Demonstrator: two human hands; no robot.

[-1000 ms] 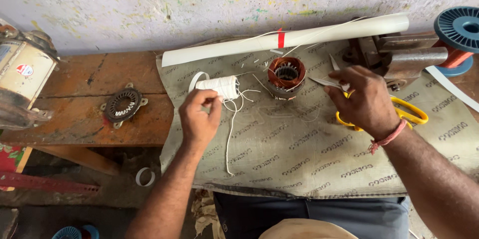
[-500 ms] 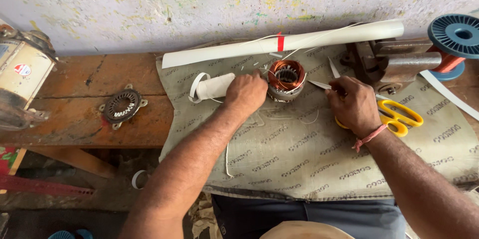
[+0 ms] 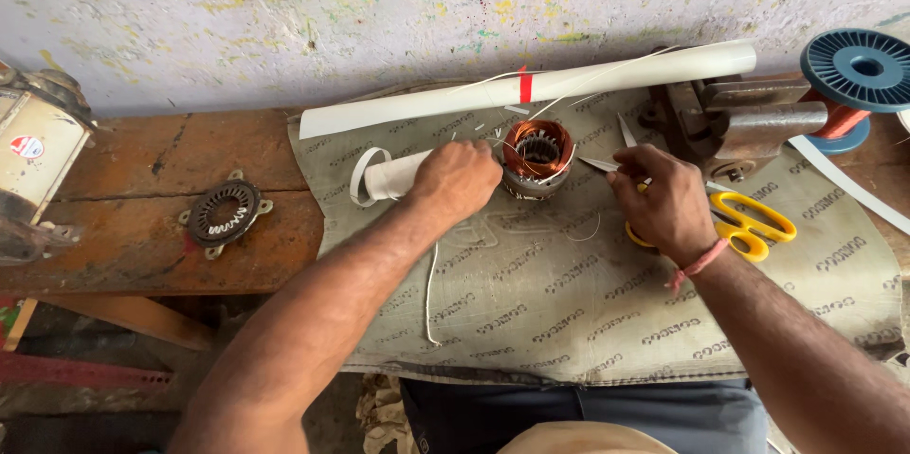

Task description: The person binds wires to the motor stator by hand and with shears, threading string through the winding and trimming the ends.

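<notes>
- Your left hand (image 3: 460,179) is curled against the copper-wound motor core (image 3: 536,158) mid-mat (image 3: 569,302); whether it grips, can't tell.
- Your right hand (image 3: 664,203) pinches a thin white strip (image 3: 599,164) beside the core, yellow scissors (image 3: 749,227) underneath.
- Along the mat's far edge lies a white paper roll (image 3: 531,89).

hands 2 (image 3: 460,179) | copper-wound stator 1 (image 3: 536,155) | yellow scissors 1 (image 3: 749,225) | paper rolls 2 (image 3: 531,84) | blue spool 1 (image 3: 858,67)

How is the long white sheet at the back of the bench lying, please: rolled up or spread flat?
Rolled up. The long white sheet forms a long tube along the wall, bound by a red tape band near its middle.
</notes>
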